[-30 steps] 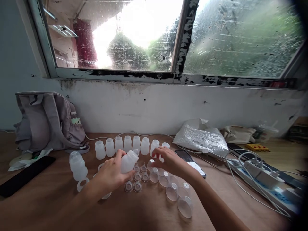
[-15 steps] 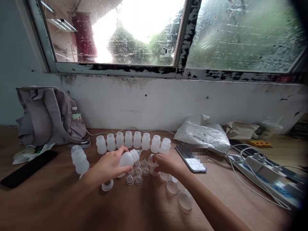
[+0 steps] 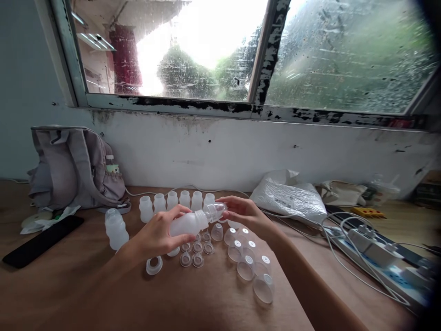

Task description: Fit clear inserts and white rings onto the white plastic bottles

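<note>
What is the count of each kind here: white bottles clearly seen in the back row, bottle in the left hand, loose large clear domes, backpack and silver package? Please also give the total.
White bottles, back row: 6 clearly seen; the right hand may hide more
Held bottle, left hand: 1
Loose clear domes: 8
Backpack: 1
Silver package: 1
Total: 17

backpack (image 3: 77, 165): 1 | back-row bottles (image 3: 184, 199): 6 visible | held bottle (image 3: 186, 225): 1 | teats (image 3: 197, 247): 7 visible | caps (image 3: 245, 270): at least 8

Bare left hand (image 3: 160, 234) and bare right hand (image 3: 247, 215) over the table (image 3: 193, 301)
Slender fingers, bare wrists; the right forearm (image 3: 303, 271) is bare, the left forearm (image 3: 93, 278) bare and blurred.
</note>
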A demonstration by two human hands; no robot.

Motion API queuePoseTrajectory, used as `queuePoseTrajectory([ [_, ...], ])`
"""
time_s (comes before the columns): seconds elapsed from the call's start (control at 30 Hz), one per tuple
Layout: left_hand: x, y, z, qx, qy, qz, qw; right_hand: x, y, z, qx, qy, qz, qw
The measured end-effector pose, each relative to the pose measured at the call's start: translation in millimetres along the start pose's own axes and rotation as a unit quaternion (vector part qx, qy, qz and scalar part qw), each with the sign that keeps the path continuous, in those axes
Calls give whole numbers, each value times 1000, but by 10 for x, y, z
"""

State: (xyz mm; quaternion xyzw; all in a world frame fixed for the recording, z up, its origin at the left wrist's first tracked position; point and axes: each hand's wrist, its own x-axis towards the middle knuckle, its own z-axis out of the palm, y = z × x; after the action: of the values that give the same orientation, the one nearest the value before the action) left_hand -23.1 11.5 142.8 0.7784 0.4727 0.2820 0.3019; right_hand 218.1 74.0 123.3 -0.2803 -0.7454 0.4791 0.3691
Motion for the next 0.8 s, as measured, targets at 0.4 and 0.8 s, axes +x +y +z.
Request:
queuePoseTrajectory([
  [0.4,-37,22,-21,29,36,51,998,-42,-55,157,1,1,-24,1000],
  [0.8,-117,74,51,8,67,42,997,-123,-144,211,60,6,-4,998],
])
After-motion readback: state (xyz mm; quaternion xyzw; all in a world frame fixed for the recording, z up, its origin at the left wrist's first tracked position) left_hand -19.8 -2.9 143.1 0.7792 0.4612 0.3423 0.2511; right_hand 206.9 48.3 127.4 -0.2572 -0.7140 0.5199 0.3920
